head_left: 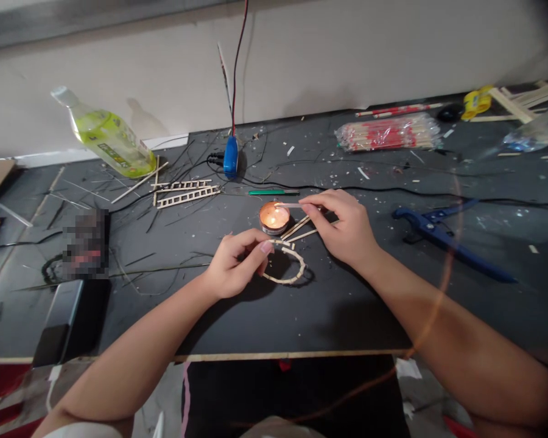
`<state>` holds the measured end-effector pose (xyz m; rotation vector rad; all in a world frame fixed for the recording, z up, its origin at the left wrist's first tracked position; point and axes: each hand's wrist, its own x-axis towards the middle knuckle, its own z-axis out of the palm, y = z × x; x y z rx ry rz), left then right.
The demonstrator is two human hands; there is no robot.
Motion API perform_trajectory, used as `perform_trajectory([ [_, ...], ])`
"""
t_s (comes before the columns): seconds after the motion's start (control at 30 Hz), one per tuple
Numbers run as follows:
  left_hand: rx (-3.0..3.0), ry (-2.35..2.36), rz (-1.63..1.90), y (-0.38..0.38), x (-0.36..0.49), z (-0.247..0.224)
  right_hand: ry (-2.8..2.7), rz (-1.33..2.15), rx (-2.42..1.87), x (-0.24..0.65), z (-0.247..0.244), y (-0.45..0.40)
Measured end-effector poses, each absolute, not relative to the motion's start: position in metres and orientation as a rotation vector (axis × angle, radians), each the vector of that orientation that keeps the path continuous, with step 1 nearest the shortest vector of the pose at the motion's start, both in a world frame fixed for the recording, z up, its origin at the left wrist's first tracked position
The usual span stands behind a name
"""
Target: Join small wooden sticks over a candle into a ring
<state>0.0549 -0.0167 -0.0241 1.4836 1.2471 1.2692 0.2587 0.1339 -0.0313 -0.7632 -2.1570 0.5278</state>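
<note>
My left hand [240,261] pinches a ring of short pale wooden pieces [300,272] by its far left side; the ring has a small gap at its back. Just behind it burns a small tealight candle [274,218] in a round tin. Between thumb and fingertips, my right hand [344,225] grips a thin pale stick [295,205], its tip over the candle flame. Beneath the right hand lie a couple of wooden sticks [300,229] on the dark table.
A tilted-looking green drink bottle [114,143] stands back left, near small wooden ladder frames [189,196]. A blue plug-like device [231,157] with cables sits behind a green-handled tool [274,193]. Blue cutters [452,240] lie right; a wrapped stick bundle [388,132] lies behind.
</note>
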Motion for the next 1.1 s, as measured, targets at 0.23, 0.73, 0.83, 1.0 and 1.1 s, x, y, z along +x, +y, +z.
perform_trajectory([
  [0.23, 1.465, 1.242, 1.245, -0.0164, 0.0548, -0.0241, -2.102, 0.608, -0.752, 0.2584, -0.0282, 0.1346],
  [0.73, 1.42, 1.31, 1.099, -0.0148, 0.0543, -0.0219, -2.034, 0.692, -0.741, 0.2574, -0.0273, 0.1313],
  [0.83, 1.412, 1.299, 1.118, -0.0145, 0.0543, -0.0224, -2.03, 0.707, -0.751, 0.2576, -0.0286, 0.1323],
  [1.0, 1.435, 1.294, 1.093, -0.0156, 0.0534, -0.0239, -2.037, 0.706, -0.751, 0.2585, -0.0317, 0.1363],
  [1.1, 1.46, 1.289, 1.072, -0.0161, 0.0531, -0.0233, -2.047, 0.726, -0.772, 0.259, -0.0341, 0.1392],
])
